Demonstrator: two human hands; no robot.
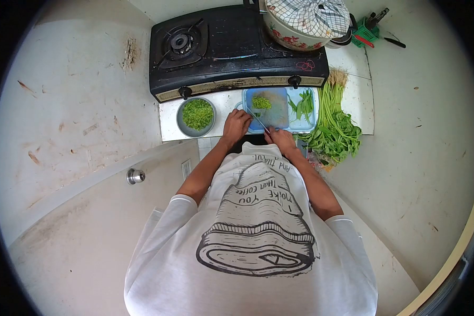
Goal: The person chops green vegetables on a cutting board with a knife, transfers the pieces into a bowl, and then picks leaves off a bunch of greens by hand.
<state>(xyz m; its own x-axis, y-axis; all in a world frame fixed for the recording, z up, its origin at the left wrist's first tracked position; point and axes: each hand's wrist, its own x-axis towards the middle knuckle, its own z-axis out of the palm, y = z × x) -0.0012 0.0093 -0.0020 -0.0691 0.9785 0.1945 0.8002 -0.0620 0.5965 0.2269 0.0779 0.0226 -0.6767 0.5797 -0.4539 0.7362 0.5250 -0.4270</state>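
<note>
My right hand (pixel 282 139) is wrapped round the handle of a knife (pixel 259 121), at the near edge of a blue cutting board (pixel 279 115). The blade slants up and left across the board. Close to the blade's tip, my left hand (pixel 237 125) rests at the board's left edge with its fingers bent together; what they hold is hidden. A small heap of chopped greens (pixel 261 102) lies on the board above the blade. Several loose green leaves (pixel 303 105) lie in a light blue tray (pixel 313 117) at the right.
A grey bowl (pixel 179 122) of chopped greens stands at the left. Long leafy stalks (pixel 334 118) with roots hang over the counter's right edge. Behind is a black gas stove (pixel 231 45) bearing a cloth-covered pot (pixel 292 37). A green basket (pixel 364 32) holds utensils.
</note>
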